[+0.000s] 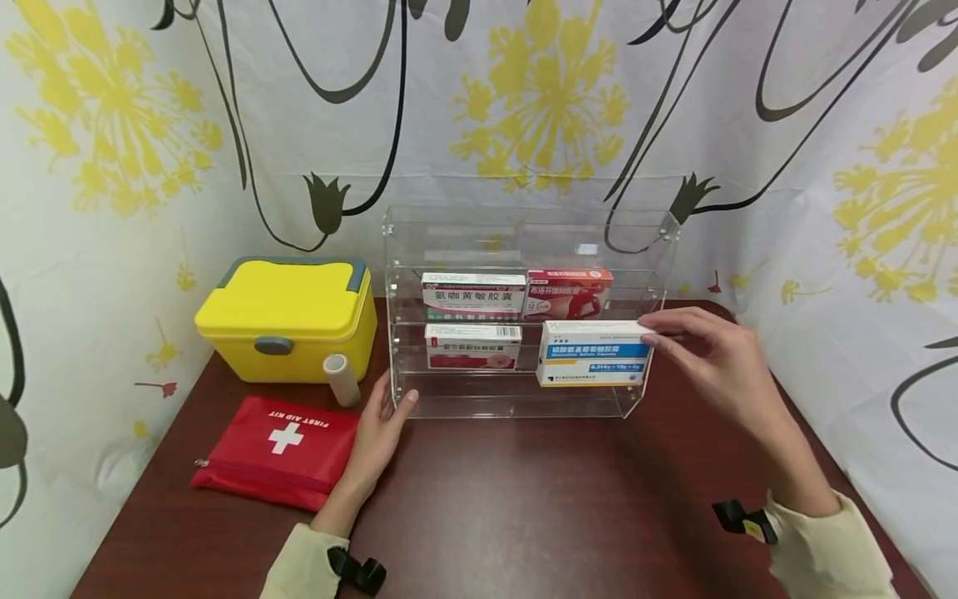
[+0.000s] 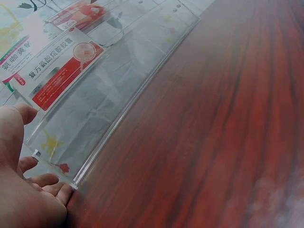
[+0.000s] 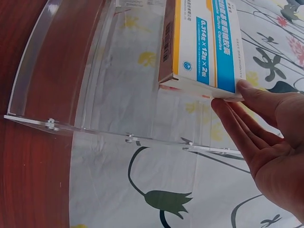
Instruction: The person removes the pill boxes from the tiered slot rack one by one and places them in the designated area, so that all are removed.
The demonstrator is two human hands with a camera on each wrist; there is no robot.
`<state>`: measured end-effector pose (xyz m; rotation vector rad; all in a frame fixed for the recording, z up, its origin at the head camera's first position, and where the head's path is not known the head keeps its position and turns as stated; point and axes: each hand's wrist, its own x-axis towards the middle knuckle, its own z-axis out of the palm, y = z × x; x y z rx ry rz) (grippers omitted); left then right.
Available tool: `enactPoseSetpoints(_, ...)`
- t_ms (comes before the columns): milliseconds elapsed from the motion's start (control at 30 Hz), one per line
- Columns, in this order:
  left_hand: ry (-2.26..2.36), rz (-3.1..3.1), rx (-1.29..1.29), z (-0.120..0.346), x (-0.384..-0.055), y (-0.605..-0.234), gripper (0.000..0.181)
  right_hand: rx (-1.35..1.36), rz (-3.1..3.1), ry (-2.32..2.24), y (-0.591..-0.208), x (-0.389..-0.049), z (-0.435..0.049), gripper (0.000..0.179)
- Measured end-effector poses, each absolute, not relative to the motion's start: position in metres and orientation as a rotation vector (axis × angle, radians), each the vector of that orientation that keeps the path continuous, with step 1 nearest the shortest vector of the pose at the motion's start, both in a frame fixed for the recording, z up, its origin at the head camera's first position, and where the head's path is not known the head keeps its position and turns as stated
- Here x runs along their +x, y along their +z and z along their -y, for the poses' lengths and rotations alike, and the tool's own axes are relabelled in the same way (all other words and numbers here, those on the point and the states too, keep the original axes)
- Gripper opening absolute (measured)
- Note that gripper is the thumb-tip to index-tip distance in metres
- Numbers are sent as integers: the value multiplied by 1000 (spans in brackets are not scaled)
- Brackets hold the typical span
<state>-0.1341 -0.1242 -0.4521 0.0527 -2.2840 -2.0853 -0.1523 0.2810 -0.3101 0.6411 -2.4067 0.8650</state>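
A clear acrylic tiered rack (image 1: 509, 408) stands on the table. My right hand (image 1: 714, 358) pinches a white, blue and yellow medicine box (image 1: 595, 353) by its upper right end, between thumb and fingertips. In the right wrist view this box (image 3: 204, 47) is tilted, overlapping the rack's shelves. My left hand (image 1: 380, 437) holds the rack's lower left corner, thumb at the front and fingers at the side panel (image 2: 80, 178). On the rack sit a white and green medicine box (image 1: 473, 297), a red medicine box (image 1: 567, 293) and a white and red medicine box (image 1: 473, 347).
A yellow case (image 1: 284, 312) with a grey latch stands left of the rack. In front of it are a small pale cylinder (image 1: 342, 381) and a red first aid pouch (image 1: 277, 449). Patterned cloth (image 1: 554, 100) hangs behind the brown table (image 1: 509, 507).
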Motion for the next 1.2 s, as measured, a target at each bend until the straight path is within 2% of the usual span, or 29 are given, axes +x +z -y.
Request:
enactPoseSetpoints(367,-2074,2296,47,125,-135,-453,68,590,2491,865,-322,-146,-286,31)
enactPoseSetpoints(667,-2055,2271,58,129,-149,-487,67,577,2541,884,-337,-141,-287,29)
enactPoseSetpoints(1200,-2113,2241,33,131,-150,-490,69,532,2622,930,-365,-135,-290,21)
